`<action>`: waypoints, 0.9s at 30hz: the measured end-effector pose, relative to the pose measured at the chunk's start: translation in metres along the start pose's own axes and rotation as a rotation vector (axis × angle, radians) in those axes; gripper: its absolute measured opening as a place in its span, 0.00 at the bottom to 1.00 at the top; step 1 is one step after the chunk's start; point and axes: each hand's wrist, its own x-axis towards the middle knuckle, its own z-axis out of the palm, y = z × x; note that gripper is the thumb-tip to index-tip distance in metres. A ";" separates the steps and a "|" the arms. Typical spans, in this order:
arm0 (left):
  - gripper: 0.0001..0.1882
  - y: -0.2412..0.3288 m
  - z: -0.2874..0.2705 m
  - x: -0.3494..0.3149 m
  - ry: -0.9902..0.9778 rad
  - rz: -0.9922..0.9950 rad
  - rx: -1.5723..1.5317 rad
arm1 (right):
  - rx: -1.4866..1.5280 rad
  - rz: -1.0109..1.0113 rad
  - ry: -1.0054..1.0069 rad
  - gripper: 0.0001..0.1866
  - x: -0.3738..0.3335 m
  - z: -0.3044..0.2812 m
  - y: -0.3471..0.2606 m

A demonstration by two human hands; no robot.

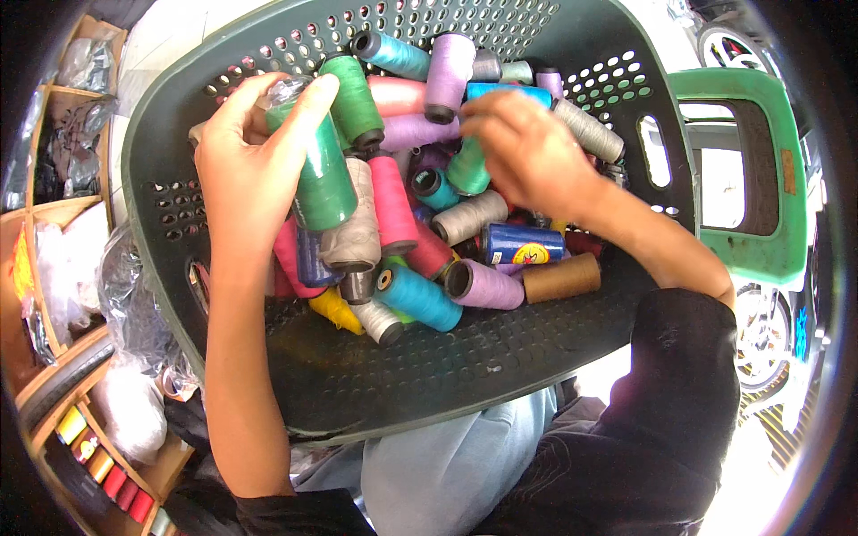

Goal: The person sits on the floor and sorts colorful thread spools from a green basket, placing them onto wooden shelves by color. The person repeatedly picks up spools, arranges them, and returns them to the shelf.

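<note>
Wrapped green spool [323, 183]: left half of basket [384, 384], top end between thumb and spread fingers of left hand [243, 161]. Right hand [532, 152] blurred, fingers curled at mint spool [469, 170]; can't tell if gripped.

Black elbow-length sleeves [675, 384], pale grey-blue cloth [447, 469] in front

The left hand [255, 147] and right hand [527, 147] are bare, as are both forearms [246, 375]. The right sleeve hangs wide and loose, with a small faint mark near its edge; the left shows only as a black strip low down. Thin curved lines run over the black garment [541, 473] beside the grey-blue cloth, which falls smooth with soft folds, its kind of garment unclear
</note>
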 end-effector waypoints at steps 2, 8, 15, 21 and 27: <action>0.17 0.001 0.003 -0.001 -0.021 0.034 -0.044 | 0.155 -0.107 -0.116 0.24 -0.008 0.012 -0.017; 0.15 0.006 0.009 -0.002 -0.057 0.105 0.038 | 0.033 -0.176 -0.294 0.31 -0.023 0.042 -0.029; 0.20 0.005 0.011 -0.003 -0.056 0.160 0.051 | -0.034 -0.138 -0.284 0.24 -0.017 0.043 -0.028; 0.27 0.000 0.001 0.005 0.024 0.029 0.043 | -0.088 -0.139 -0.311 0.24 -0.013 0.035 -0.022; 0.29 0.014 0.005 -0.001 0.006 -0.075 0.019 | 0.083 0.091 -0.130 0.26 0.012 -0.004 -0.020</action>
